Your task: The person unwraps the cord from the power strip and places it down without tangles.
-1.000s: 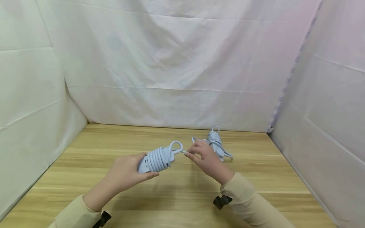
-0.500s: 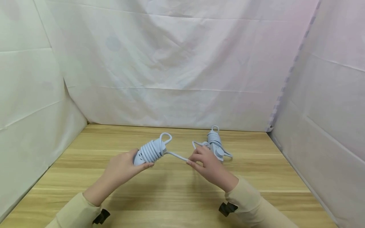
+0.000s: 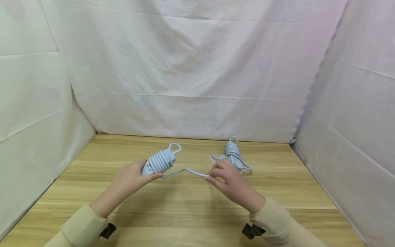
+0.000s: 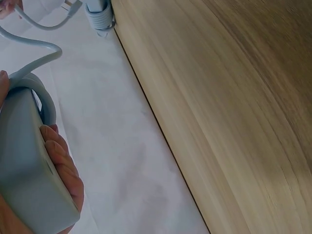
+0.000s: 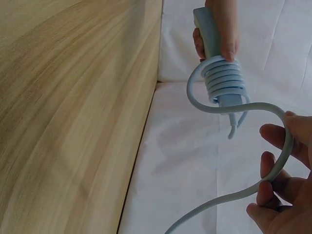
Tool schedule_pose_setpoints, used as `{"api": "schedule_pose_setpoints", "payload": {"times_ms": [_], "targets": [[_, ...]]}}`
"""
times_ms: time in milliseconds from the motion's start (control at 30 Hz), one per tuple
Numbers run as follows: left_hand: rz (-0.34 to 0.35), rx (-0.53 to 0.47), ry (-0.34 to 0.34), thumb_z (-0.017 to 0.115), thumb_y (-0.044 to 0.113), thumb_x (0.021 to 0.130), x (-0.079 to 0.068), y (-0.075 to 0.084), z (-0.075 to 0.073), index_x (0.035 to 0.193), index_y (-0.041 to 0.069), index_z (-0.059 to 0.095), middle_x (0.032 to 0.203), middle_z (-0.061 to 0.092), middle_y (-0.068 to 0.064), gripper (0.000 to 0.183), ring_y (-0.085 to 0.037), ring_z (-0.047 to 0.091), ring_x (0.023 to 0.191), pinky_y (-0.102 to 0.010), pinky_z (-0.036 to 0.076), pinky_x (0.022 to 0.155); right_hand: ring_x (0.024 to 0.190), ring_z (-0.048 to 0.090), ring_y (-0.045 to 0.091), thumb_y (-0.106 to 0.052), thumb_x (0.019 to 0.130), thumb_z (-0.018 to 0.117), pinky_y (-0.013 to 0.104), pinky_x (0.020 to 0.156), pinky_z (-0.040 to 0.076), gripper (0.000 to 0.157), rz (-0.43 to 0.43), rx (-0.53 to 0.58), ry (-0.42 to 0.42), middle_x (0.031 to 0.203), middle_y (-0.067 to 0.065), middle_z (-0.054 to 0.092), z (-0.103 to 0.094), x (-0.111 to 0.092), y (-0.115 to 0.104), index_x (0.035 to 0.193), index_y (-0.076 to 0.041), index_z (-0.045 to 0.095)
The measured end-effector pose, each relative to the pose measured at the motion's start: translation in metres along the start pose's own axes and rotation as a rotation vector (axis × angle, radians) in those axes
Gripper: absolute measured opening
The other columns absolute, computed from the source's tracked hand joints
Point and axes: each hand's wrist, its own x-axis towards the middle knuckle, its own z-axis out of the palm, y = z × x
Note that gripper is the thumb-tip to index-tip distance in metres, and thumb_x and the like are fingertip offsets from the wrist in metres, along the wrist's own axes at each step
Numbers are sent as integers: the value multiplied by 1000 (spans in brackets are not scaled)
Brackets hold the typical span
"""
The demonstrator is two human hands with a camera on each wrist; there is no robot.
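Above the wooden table (image 3: 185,209), a power strip (image 3: 147,168) is gripped by the left hand (image 3: 131,177); its cord (image 3: 197,173) is pinched by the right hand (image 3: 230,181). If pulled too strongly, the coils (image 3: 159,161) could be loosened.

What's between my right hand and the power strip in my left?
No separate thing visible stands between your right hand and the power strip; just its own loose cord spans the gap.

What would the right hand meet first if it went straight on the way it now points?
The right hand would probably meet the wrapped power strip in the left hand; depth is unclear.
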Motion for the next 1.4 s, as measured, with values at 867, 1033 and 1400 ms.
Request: {"api": "schedule_pose_setpoints", "payload": {"times_ms": [867,1033,1400], "targets": [[9,66,10,65,73,75,-3,-9,3,87,12,58,64,52,3,63,-15,45,52,-33,35,45,78,47,13,-9,91,68,32,67,41,10,97,36,128,88,-9,58,-31,20,-2,86,-17,68],[28,85,6,63,73,76,-5,-7,3,95,13,64,66,54,5,62,-14,45,53,-33,34,44,77,45,14,-17,97,62,34,67,40,10,194,64,84,88,-8,55,-33,33,-1,88,-18,66],[73,100,-21,57,80,75,-12,2,3,89,19,62,60,47,9,62,-10,41,49,-30,33,44,90,53,15,-26,99,58,41,79,45,18,272,151,122,95,-5,60,-27,55,12,92,-15,70]]}}
